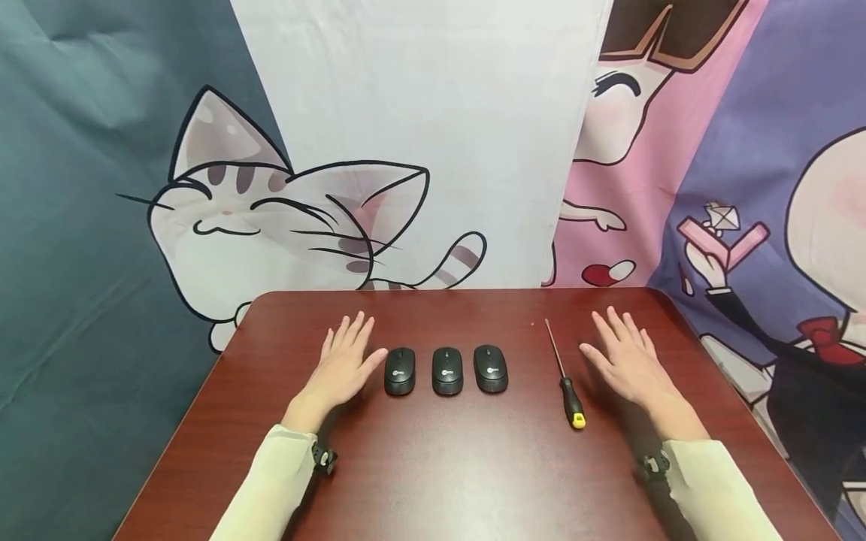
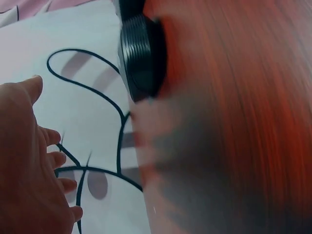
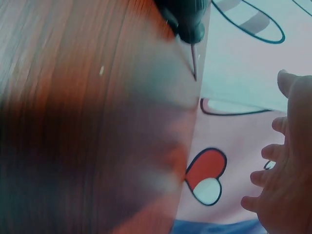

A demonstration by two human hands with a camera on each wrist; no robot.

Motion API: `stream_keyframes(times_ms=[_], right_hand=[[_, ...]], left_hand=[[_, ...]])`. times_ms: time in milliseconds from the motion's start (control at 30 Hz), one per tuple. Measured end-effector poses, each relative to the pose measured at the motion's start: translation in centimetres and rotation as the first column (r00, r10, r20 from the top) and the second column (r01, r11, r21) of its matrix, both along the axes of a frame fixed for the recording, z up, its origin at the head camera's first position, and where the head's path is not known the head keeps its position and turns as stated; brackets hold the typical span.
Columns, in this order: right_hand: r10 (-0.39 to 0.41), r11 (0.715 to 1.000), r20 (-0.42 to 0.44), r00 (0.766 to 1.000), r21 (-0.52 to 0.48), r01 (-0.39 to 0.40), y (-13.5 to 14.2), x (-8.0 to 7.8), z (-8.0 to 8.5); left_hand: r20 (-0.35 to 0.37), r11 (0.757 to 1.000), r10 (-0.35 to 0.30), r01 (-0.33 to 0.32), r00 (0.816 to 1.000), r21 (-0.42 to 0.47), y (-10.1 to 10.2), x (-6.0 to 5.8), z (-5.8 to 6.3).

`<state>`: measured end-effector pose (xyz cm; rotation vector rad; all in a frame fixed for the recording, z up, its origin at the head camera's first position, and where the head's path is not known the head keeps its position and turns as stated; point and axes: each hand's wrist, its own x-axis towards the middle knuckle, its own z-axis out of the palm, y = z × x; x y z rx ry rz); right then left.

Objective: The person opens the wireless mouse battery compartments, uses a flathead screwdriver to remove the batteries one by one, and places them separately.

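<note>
Head view, mice (image 1: 447, 372): three, spaced in a row on the tabletop (image 1: 460, 466), likely so you can reach each.
Screwdriver (image 1: 566, 385): handle toward you, seemingly for easy grasping.
Left hand (image 1: 340, 368): fingers apart, empty, beside the leftmost mouse (image 1: 400, 371).
Right hand (image 1: 629, 370): likewise, beside the screwdriver.
Cut off: screwdriver handle, right wrist view.

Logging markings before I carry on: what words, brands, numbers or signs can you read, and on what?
No text can be read with certainty.
Left mouse: pale logo on top, too small to read.
Middle mouse: similar logo, too small to read.
Right mouse: similar logo, too small to read.
Screwdriver: no lettering visible.
Backdrop: drawings, no words visible.
</note>
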<state>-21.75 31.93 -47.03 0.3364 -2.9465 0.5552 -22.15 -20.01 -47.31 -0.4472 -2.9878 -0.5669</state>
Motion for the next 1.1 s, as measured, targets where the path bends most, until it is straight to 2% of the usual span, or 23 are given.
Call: stream_keyframes(times_ms=[300, 867, 1100], right_hand=[[0.033, 0.999, -0.026, 0.999, 0.000, -0.033, -2.4, -0.5, -0.4], [0.087, 0.996, 0.021, 0.996, 0.023, -0.088, -6.8, -1.0, -1.1], [0.113, 0.993, 0.010, 0.994, 0.023, -0.113, -8.0, -1.0, -1.3]], left_hand=[[-0.018, 0.999, -0.047, 0.047, 0.999, 0.001, 2.9, -0.1, 0.0], [-0.003, 0.990, -0.134, 0.134, 0.991, -0.047, 7.4, -0.4, -0.4], [-0.003, 0.982, -0.174, 0.174, 0.985, -0.069, 9.5, -0.7, -0.5]])
